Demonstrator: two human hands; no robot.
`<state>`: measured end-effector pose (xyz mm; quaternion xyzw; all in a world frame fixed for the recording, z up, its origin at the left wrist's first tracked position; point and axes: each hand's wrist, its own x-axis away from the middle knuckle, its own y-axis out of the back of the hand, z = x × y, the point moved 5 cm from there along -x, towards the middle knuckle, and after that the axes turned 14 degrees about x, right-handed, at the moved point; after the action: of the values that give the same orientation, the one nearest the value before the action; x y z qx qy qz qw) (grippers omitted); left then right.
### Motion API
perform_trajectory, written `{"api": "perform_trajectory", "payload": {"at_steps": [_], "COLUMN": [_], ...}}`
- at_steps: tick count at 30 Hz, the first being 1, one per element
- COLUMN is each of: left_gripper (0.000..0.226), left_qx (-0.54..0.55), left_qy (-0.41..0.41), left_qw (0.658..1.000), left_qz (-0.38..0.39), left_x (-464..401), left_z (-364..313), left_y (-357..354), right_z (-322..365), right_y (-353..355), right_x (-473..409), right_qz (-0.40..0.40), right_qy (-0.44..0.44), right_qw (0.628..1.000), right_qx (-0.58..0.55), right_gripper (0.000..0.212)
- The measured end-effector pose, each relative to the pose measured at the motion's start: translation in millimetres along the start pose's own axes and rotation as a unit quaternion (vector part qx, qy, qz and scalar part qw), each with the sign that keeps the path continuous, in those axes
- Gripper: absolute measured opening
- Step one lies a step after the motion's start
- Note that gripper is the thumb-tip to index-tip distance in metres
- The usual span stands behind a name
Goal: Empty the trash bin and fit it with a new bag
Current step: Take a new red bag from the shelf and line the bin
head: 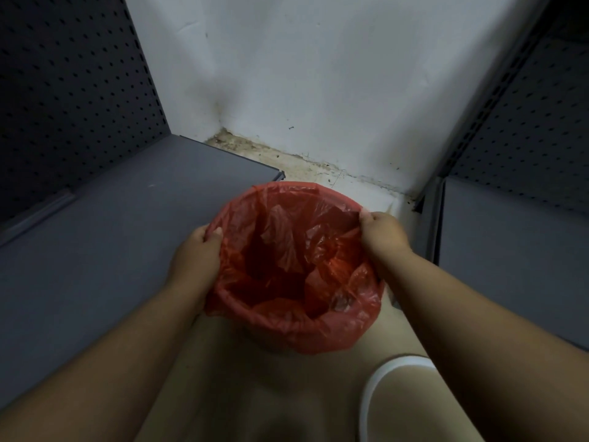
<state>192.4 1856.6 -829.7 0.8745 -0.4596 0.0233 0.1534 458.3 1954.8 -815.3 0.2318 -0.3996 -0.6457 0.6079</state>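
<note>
The red bag (296, 266) is draped over the trash bin (274, 344) in the floor corner, pinched at opposite rim sides by left hand (199, 250) and right hand (384, 232); folding evenly down around the rim is advised.

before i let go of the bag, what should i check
1. Left hand pinching the red bag at the rim: ok.
2. Right hand gripping the opposite side of the rim: ok.
3. Bag folded over the bin's edge all round: far and near sides look covered; under the hands, cannot tell.
4. Bag open and pushed down inside: partly, the plastic is crumpled and bunched on the right side: not ok.
5. Old trash gone: no rubbish shows inside, ok.
6. Bin standing steady on the floor: its base is barely visible, cannot tell.
</note>
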Motion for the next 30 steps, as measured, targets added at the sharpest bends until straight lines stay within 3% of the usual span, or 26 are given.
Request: {"api": "perform_trajectory", "payload": {"at_steps": [2,4,5,7,9,12,15,18,22,24,27,30], "left_gripper": [0.038,0.038,0.039,0.041,0.041,0.040,0.038,0.037,0.037,0.037,0.037,0.037], "left_qx": [-0.011,-0.036,-0.051,-0.083,-0.107,-0.119,-0.134,-0.146,-0.165,-0.177,-0.181,-0.179], "left_qy": [0.001,-0.005,-0.014,-0.041,-0.067,-0.100,-0.132,-0.151,-0.158,-0.159,-0.155,-0.153], "left_qw": [1.000,0.999,0.999,0.996,0.992,0.988,0.982,0.978,0.973,0.971,0.971,0.972], "left_qz": [0.002,0.008,0.012,0.017,0.012,-0.003,-0.005,0.003,0.011,0.010,0.004,0.003], "left_x": [-0.5,-0.2,0.1,1.2,5.4,14.5,22.6,25.5,25.1,24.4,24.5,24.9], "left_z": [-2.3,-6.7,-9.6,-16.8,-24.9,-36.4,-44.4,-44.9,-39.2,-37.0,-36.0,-35.1], "left_y": [-0.7,-1.1,-1.4,-1.5,-0.4,0.8,-0.1,0.3,3.3,4.5,4.2,2.4], "right_z": [-15.8,-41.6,-56.4,-88.4,-120.3,-155.9,-163.5,-154.5,-166.7,-168.0,-174.5,-163.2], "right_y": [1.4,5.5,7.3,1.7,-23.3,-62.2,-89.1,-105.7,-127.1,-127.7,-135.3,-128.0], "right_x": [13.7,30.6,38.6,51.1,64.2,82.6,96.1,104.7,102.2,102.2,103.6,105.5], "right_qz": [0.026,-0.005,-0.035,-0.036,0.073,0.198,0.232,0.218,0.214,0.222,0.268,0.296], "right_qy": [-0.042,-0.066,-0.051,0.009,0.073,0.152,0.229,0.320,0.382,0.388,0.422,0.442], "right_qw": [0.986,0.974,0.984,0.997,0.943,0.843,0.787,0.728,0.678,0.669,0.646,0.649], "right_qx": [-0.162,-0.218,-0.169,0.068,0.317,0.477,0.524,0.565,0.591,0.593,0.578,0.543], "right_gripper": [0.061,0.061,0.059,0.051,0.037,0.035,0.035,0.026,0.025,0.022,0.035,0.035]}}
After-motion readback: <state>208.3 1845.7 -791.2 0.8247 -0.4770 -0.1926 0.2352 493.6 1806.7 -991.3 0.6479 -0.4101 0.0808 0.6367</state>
